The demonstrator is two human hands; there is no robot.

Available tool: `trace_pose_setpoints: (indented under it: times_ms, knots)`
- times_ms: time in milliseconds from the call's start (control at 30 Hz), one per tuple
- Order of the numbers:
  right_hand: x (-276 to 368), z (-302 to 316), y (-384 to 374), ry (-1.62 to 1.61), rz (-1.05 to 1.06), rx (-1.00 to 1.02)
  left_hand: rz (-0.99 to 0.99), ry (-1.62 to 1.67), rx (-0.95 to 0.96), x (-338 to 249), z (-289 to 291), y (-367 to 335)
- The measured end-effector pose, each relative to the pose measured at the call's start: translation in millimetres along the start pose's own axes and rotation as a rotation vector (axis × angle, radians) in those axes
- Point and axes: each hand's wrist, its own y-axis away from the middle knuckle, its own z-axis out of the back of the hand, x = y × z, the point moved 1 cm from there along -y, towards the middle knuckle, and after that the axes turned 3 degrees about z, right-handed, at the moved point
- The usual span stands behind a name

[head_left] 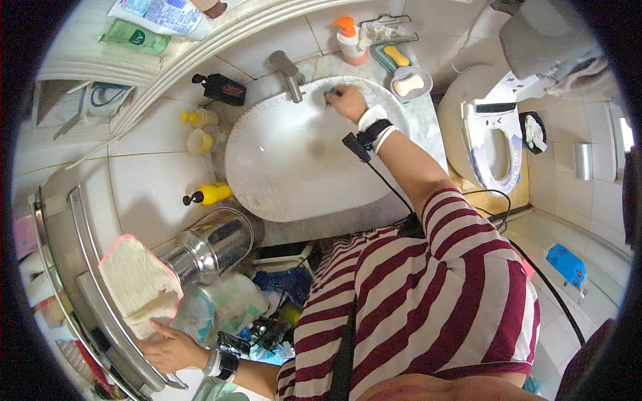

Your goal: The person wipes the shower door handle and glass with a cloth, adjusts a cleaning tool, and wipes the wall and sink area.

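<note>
My right hand (349,105) reaches over the far right part of the white oval washbasin (281,154), near its rim. Its fingers are closed around a small dark thing, too hidden to name. At the lower left, my left hand (172,349) is by the metal towel rail (100,267), its fingers at the near end of a cream cloth (134,274) with pink edging and a few brownish marks. The cloth spreads away from the hand, beside the rail. A grey tap (286,73) stands behind the basin, left of my right hand.
An orange-topped pump bottle (350,43), a yellow sponge (396,55) and a soap dish (409,85) stand behind the basin. At left are a yellow bottle (210,194) and a shiny metal bin (214,244). Plastic bags (231,301) lie below; a toilet (461,127) stands right.
</note>
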Motion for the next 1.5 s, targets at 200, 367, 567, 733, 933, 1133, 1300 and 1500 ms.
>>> trace_pose_setpoints:
  times_ms: [200,367,567,733,933,1133,1300,1500]
  knots:
    - [31,3,-79,0.562,0.24,0.029,-0.003,-0.039,-0.007,14,6,2]
    - [11,-46,-105,0.463,0.095,0.329,0.177,-0.069,0.003,-19,29,-2]
    - [9,-46,-106,0.727,0.001,0.39,0.05,-0.07,0.001,-10,32,-5]
    - [48,-22,-91,0.62,0.17,0.533,-0.008,-0.168,-0.016,6,5,11]
    - [-23,-68,-136,0.532,-0.106,0.271,0.014,-0.118,0.035,-9,25,-3]
    - [14,-35,-90,0.582,-0.06,0.385,0.01,-0.108,0.081,-7,25,-2]
    - [12,-29,-104,0.492,-0.107,0.41,0.028,-0.189,0.034,4,12,9]
    - [-8,-60,-117,0.446,0.18,0.47,0.051,-0.133,0.117,-11,23,2]
